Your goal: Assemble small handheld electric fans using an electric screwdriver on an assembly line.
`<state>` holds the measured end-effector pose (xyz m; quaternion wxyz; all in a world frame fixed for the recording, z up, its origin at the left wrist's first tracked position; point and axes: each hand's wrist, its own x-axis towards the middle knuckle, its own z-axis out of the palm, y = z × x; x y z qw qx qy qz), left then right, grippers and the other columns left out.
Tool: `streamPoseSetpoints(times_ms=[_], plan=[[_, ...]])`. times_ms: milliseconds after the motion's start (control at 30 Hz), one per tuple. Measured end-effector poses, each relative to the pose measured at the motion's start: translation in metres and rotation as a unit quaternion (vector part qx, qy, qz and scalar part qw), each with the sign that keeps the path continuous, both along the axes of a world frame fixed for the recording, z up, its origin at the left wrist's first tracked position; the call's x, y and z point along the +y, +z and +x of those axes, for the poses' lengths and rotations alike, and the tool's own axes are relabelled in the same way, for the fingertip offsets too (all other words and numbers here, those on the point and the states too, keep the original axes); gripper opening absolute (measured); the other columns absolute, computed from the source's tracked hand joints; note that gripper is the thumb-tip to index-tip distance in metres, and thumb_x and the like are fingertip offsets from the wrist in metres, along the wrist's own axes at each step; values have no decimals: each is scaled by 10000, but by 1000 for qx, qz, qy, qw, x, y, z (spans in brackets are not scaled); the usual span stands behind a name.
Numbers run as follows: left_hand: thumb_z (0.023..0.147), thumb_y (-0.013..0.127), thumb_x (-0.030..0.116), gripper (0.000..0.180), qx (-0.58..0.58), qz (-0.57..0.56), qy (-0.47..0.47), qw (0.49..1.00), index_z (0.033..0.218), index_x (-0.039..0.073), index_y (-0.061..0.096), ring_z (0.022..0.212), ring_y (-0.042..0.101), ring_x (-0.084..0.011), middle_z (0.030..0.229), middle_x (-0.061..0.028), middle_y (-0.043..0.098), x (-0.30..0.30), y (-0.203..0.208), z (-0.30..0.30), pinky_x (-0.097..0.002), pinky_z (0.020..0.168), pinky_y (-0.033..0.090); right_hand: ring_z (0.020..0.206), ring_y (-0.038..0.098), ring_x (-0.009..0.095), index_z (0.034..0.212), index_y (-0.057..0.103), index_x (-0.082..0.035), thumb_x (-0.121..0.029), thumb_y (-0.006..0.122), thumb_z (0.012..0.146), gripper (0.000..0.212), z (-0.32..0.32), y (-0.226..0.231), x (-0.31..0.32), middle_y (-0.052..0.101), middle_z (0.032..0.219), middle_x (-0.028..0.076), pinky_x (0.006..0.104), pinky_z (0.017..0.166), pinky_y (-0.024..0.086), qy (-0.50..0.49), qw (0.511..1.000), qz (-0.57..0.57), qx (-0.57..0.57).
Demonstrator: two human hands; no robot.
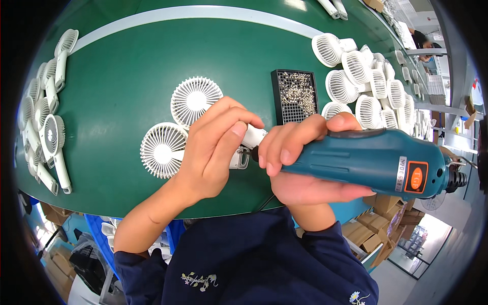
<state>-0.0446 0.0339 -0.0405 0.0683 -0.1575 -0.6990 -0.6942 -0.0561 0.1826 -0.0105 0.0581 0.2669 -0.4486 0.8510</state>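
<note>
My right hand is wrapped round a teal electric screwdriver lying nearly level, its dark nose pointing left. My left hand is closed over the handles of two white handheld fans. The upper fan and the lower fan lie side by side, grilles to the left of my fingers. Their handle ends show right of the hand, beside the screwdriver's nose. The bit's tip is hidden, so I cannot tell whether it touches a handle.
A black tray of small metal screws sits beyond the screwdriver on the green tabletop. White fans are heaped at the right, and more fans lie along the left edge. Cardboard boxes stand below at the right.
</note>
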Motion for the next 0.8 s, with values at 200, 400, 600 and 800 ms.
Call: streamPoseSetpoints(times_ms=[200,400,600,800], plan=[[944,409,126,281,1,-3,1,1000,949,-43,633,714,526,-212,848,-132,565,-1,-2,0,-308,637,412,475,530,198,1212,354,-19,-831,446,760,934,3,-8,-9,587,692,135,312,493,484,-41,997,-57,-41],[935,410,121,278,-3,-5,0,1000,950,-44,633,708,527,-213,848,-133,565,0,-1,0,-308,633,412,455,521,190,1195,357,-15,-870,376,739,969,3,-6,-8,581,681,128,317,460,477,-55,995,-61,-60],[926,415,120,273,3,-6,-1,1000,952,-45,631,700,523,-217,845,-135,562,-3,-3,0,-312,631,413,556,580,221,1224,406,-45,-613,609,851,709,5,-6,-4,605,769,155,336,548,508,-3,998,-53,-28],[895,428,86,244,0,-7,-4,1000,960,-38,628,713,521,-213,853,-132,554,-1,1,-1,-317,629,417,594,596,269,1280,449,-72,-607,643,828,727,5,-3,3,613,829,190,383,549,503,52,994,-93,1]])
